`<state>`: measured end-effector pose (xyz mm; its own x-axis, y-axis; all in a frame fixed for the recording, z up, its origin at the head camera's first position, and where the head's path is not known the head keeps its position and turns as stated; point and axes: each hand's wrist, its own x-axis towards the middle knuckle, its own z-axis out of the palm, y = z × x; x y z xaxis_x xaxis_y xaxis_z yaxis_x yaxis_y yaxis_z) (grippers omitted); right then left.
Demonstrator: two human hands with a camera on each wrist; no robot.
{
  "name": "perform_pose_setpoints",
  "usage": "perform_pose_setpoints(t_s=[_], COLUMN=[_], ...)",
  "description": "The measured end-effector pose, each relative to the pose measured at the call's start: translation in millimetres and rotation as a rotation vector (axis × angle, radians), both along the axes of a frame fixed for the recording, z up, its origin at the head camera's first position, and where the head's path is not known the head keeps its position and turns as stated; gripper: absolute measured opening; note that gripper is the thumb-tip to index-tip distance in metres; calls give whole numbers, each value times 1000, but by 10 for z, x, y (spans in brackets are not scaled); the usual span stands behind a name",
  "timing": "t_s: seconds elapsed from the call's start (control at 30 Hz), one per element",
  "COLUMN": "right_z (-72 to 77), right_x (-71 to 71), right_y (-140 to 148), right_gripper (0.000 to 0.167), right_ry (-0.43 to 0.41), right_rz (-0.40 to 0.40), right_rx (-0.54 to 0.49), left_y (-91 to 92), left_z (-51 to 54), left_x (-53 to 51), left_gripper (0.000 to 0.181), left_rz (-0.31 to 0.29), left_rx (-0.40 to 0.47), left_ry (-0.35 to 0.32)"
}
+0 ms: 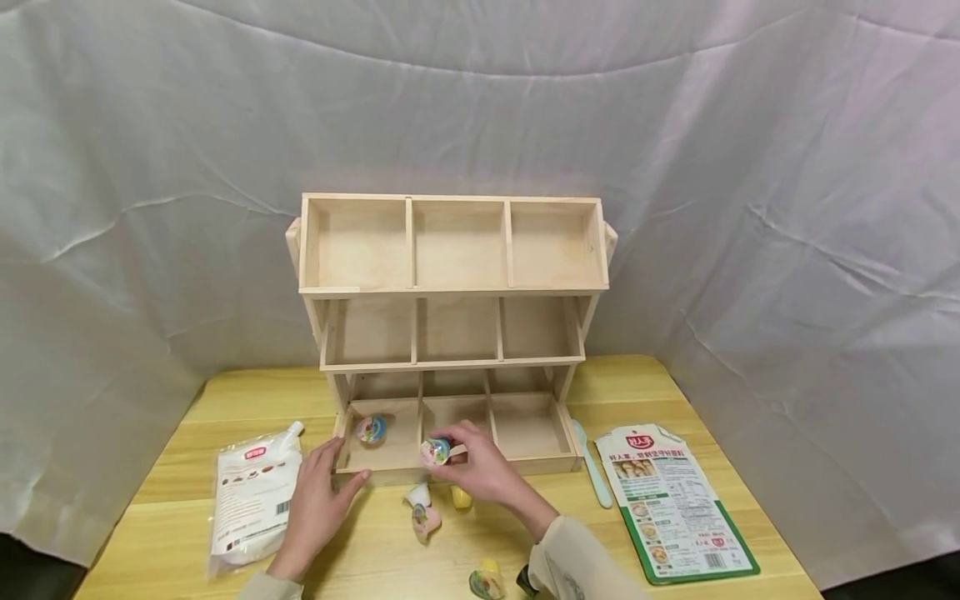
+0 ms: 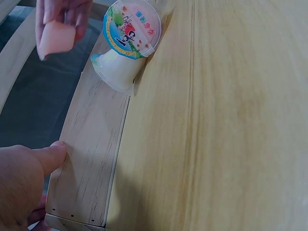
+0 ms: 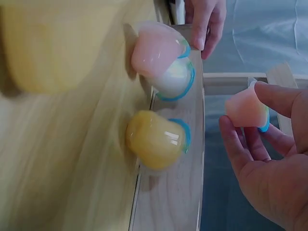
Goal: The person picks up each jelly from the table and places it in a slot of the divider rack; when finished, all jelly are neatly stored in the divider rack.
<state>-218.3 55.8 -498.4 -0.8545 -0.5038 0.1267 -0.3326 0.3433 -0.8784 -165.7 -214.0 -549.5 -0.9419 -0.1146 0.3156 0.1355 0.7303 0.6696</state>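
Note:
Between its thumb and fingers, my right hand (image 1: 482,468) pinches a pink jelly cup (image 3: 246,109) over the front of the rack's lowest tray. My left hand (image 1: 317,504) rests at that tray's front left corner, thumb against the front board (image 2: 96,144) and fingers along the side. Another jelly cup (image 1: 371,430) with a printed lid lies in the lowest left compartment. Outside the front board, a white jelly cup (image 3: 175,79) and a pink jelly cup (image 3: 156,50) touch each other, beside a yellow jelly cup (image 3: 156,139). One more yellow jelly cup (image 1: 487,581) lies near my right sleeve.
A three-tier wooden rack (image 1: 453,292) with divided compartments stands at the table's back. To the left lies a white spouted pouch (image 1: 257,500). On the right are a pale green spatula (image 1: 594,467) and a green-and-white food packet (image 1: 678,504). Grey cloth (image 1: 465,108) surrounds the table.

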Motion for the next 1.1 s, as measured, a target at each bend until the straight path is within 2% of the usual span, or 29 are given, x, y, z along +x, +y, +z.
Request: perform_pose_setpoints(t_s=[0.27,0.5,0.83,1.1], right_z=[58,109,118,99], right_x=[-53,-92,-173,-224], right_y=[-216,-326,-423,-499], right_gripper=[45,47,50,51], right_ry=[-6,21,62,88], right_rz=[5,7,13,18], right_rx=[16,7,32,90], left_y=[7,11,2,-2], left_z=[-6,-10,-27,-36], left_x=[-1,-1,-11,-16], left_gripper=[73,73,73,72], left_rz=[5,8,13,11], left_rx=[-2,-4,-5,-20], left_ry=[-5,6,8,25])
